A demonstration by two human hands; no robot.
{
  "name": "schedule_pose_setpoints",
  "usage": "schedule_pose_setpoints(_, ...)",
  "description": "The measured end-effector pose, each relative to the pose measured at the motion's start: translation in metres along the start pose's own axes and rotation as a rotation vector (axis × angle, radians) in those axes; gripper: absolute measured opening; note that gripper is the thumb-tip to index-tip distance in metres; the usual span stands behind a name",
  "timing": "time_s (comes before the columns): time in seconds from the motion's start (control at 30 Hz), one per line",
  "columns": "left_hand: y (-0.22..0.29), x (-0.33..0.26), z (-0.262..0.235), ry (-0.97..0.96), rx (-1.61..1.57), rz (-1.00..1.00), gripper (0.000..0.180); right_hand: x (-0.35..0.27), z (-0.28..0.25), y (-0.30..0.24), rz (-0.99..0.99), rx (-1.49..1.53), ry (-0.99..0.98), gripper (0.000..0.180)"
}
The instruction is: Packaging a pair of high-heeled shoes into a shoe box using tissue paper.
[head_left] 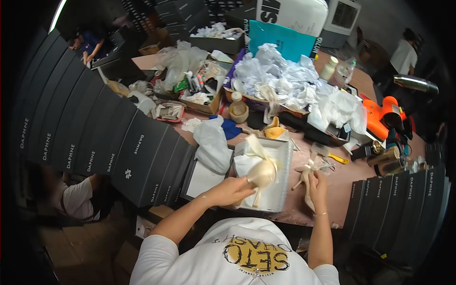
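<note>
While I watch from afar through the head camera, I see dark boxes (128,149) stacked at the left, seemingly to leave the middle free for handling. Next, the left hand (232,191) has its fingers wrapped on a cream shoe (262,174) over an open box (281,192), probably held up so the bow and heel stay uncrushed. Right of that, the right hand (318,186) grips a second shoe (307,182) above the worktop (327,210), beside the box; I judge this keeps the pair apart. A yellow-handled brush (338,158) lies beyond, presumably within easy reach.
</note>
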State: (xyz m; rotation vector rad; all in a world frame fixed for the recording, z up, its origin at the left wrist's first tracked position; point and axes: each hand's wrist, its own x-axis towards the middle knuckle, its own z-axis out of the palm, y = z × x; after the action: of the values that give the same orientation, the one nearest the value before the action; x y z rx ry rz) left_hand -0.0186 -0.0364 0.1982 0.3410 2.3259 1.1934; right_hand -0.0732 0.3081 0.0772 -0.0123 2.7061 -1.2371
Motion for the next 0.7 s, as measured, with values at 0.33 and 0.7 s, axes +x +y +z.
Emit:
schedule_pose_setpoints(0.33,-0.028,0.035,-0.100,0.442,0.082,-0.142,0.060,-0.059,0.025,-0.109,0.194,0.826,-1.142,0.097)
schedule_pose_setpoints(0.7,-0.057,0.051,-0.102,0.307,0.152,0.218,0.041,-0.094,-0.009,-0.100,0.178,1.519,-0.616,0.105)
